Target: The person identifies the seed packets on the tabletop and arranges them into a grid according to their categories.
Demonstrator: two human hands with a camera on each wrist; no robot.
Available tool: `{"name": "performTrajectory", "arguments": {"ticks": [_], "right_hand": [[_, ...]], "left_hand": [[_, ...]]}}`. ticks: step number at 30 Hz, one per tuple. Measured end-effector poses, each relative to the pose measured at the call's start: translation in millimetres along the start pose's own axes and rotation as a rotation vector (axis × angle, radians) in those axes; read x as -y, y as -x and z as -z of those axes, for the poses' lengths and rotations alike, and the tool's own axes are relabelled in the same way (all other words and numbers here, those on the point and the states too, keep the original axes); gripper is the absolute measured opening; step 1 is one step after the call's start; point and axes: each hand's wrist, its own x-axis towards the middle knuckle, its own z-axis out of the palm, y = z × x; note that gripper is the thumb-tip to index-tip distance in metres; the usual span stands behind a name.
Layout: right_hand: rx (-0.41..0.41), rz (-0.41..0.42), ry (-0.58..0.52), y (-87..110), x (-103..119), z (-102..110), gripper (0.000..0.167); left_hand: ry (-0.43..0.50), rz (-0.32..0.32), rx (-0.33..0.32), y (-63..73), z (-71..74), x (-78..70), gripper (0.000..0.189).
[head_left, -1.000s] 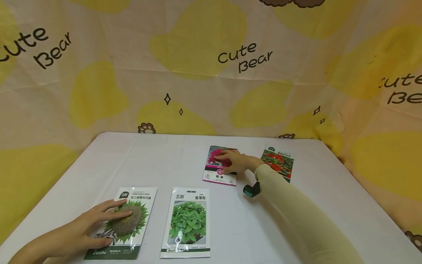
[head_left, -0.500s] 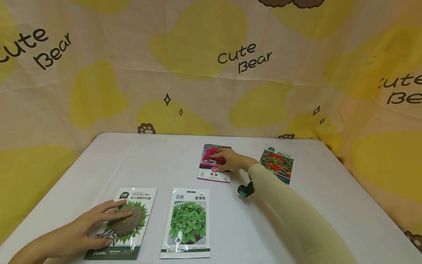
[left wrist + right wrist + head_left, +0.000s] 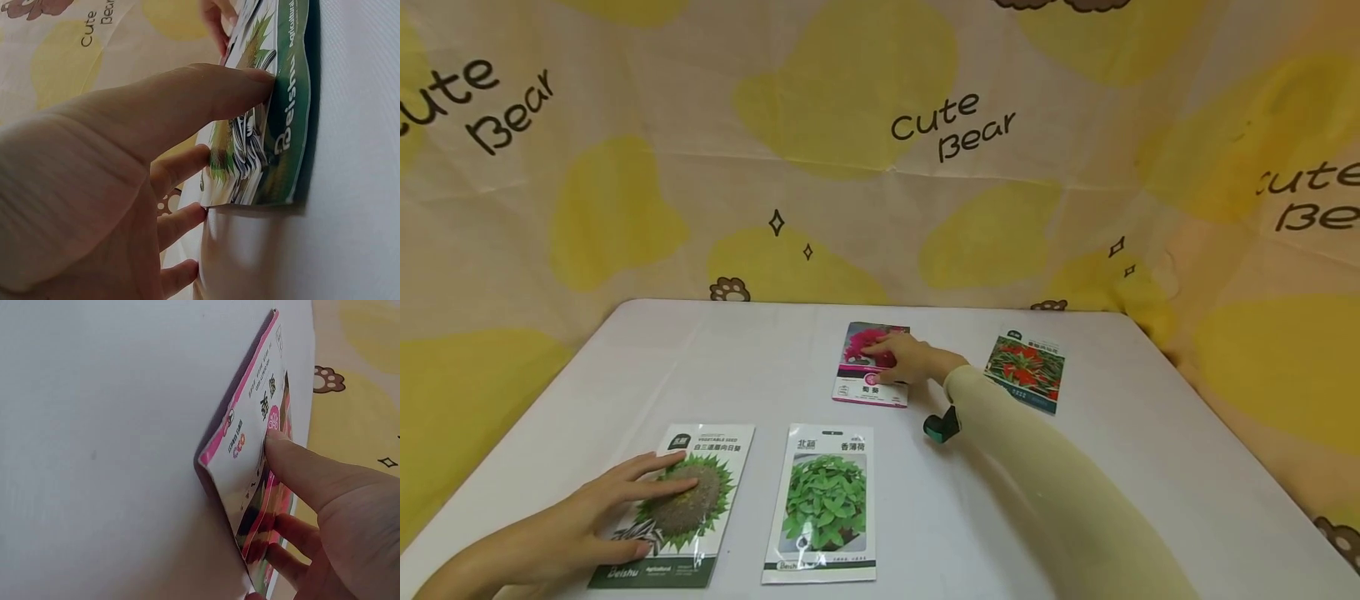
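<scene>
My left hand [image 3: 598,512] rests with spread fingers on a sunflower seed packet [image 3: 707,467], whose green lower band also shows in the left wrist view. Farther back, my right hand [image 3: 904,358] presses on a pink-flowered seed packet [image 3: 850,387] lying flat. In the right wrist view, the thumb [image 3: 300,465] touches the white face of that packet while the other fingers lie along its flower picture. The hand covers part of the packet's right side in the head view.
A green-leaf herb seed packet [image 3: 825,504] lies at the front middle, beside the sunflower one. A red-flowered seed packet [image 3: 1026,371] lies at the back right, partly behind the sleeve [image 3: 1045,458]. A yellow patterned cloth [image 3: 842,167] hangs behind the white table [image 3: 715,358].
My right hand has slid the pink-flowered packet leftward and slightly back across the table, uncovering more of the red-flowered packet. The left hand has stayed in place.
</scene>
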Motion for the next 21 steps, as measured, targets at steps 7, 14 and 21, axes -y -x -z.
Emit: {"name": "performTrajectory", "arguments": {"ticks": [7,14,21], "right_hand": [[-0.003,-0.009,0.051,-5.3,14,1,0.061],[-0.003,-0.025,0.097,-7.5,25,2,0.062],[-0.002,-0.057,0.073,-9.0,35,-1,0.062]], "left_hand": [[0.071,-0.034,-0.011,-0.5,-1.7,1.9,0.080],[0.073,-0.069,-0.014,-0.3,-3.7,3.9,0.080],[0.061,-0.043,-0.005,0.4,-3.6,3.0,0.080]]}}
